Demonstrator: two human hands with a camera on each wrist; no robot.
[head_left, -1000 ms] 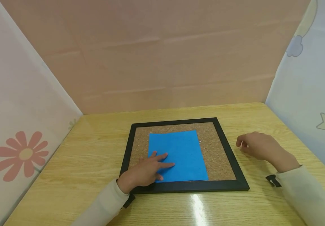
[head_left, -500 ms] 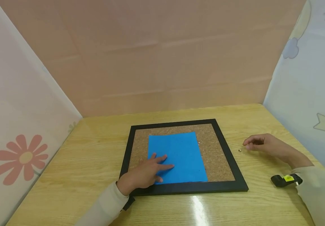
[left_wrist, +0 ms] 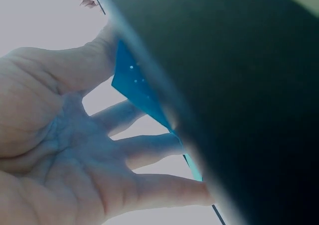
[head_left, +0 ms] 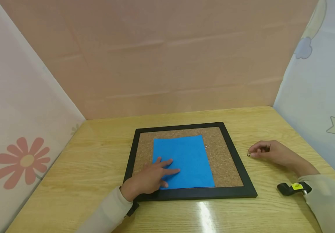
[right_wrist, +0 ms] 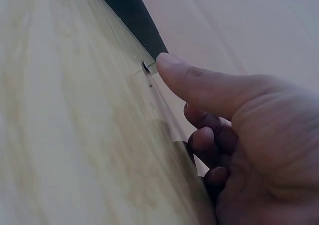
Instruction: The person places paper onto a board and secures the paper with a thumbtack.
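In the head view, a sheet of blue paper (head_left: 185, 155) lies on a black-framed cork board (head_left: 225, 161). My left hand (head_left: 150, 176) rests on the paper's lower left part with its fingers spread straight; the left wrist view shows its palm and a blue corner of the sheet (left_wrist: 132, 78). To the right of the board, my right hand (head_left: 272, 154) pinches a small gold thumbtack (head_left: 248, 155) at the tips of thumb and index finger. Seen from the right wrist, the tack (right_wrist: 145, 67) is at the tabletop, its thin pin towards the thumb tip; the index fingertip is hidden.
The board lies on a wooden table (head_left: 97, 155). Pinkish-brown sheeting (head_left: 167, 64) hangs behind it, and patterned pale sheets (head_left: 324, 81) stand along both sides. A small white speck (head_left: 206, 147) shows on the cork beside the paper's right edge.
My right hand first drew back to the right, uncovering the thumbtack, then came back left so its thumb and index finger meet at the tack. The left hand has stayed on the paper.
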